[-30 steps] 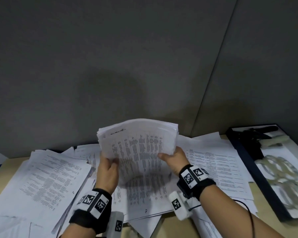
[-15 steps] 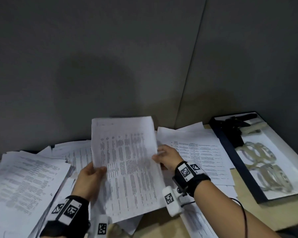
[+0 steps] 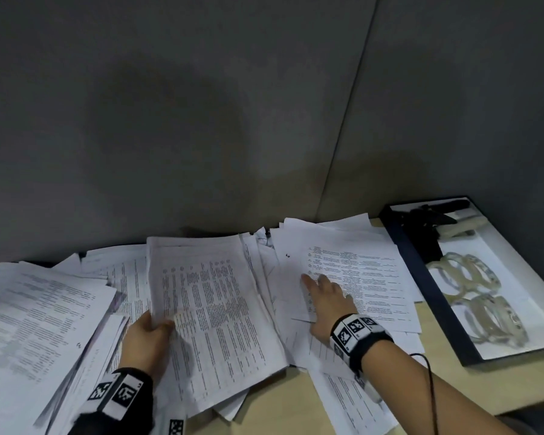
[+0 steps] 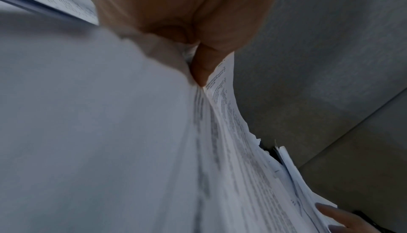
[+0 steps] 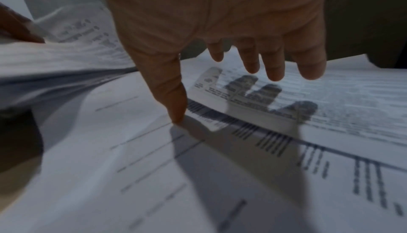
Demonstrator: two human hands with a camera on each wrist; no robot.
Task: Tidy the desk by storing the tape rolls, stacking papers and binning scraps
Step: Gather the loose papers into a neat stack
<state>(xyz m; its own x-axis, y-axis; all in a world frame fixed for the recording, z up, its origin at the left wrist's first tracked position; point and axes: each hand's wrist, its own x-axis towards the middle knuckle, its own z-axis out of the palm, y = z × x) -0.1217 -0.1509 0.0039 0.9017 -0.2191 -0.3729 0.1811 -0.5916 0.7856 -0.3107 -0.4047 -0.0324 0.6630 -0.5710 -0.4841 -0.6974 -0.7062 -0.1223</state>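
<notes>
A thick sheaf of printed papers (image 3: 211,312) lies tilted on the paper heap at the middle of the desk. My left hand (image 3: 148,337) grips its left edge, thumb on top; the wrist view shows the thumb (image 4: 202,66) pinching the sheaf (image 4: 231,149). My right hand (image 3: 324,296) hovers with spread, straight fingers just over loose printed sheets (image 3: 352,271) to the right. From the wrist, its fingers (image 5: 273,67) hang above the sheets (image 5: 330,100) and the thumb tip touches paper. Clear tape rolls (image 3: 471,290) lie in a tray at the right.
More loose papers (image 3: 32,315) cover the desk's left side. The white tray with a dark rim (image 3: 421,277) also holds a black tape dispenser (image 3: 427,224). Grey partition walls (image 3: 201,120) close the back. Bare wooden desk (image 3: 283,403) shows near the front.
The sheaf, held upright in both hands a second ago, has come down onto the heap. My right hand let go of it and moved right over the loose sheets. The left hand still holds it.
</notes>
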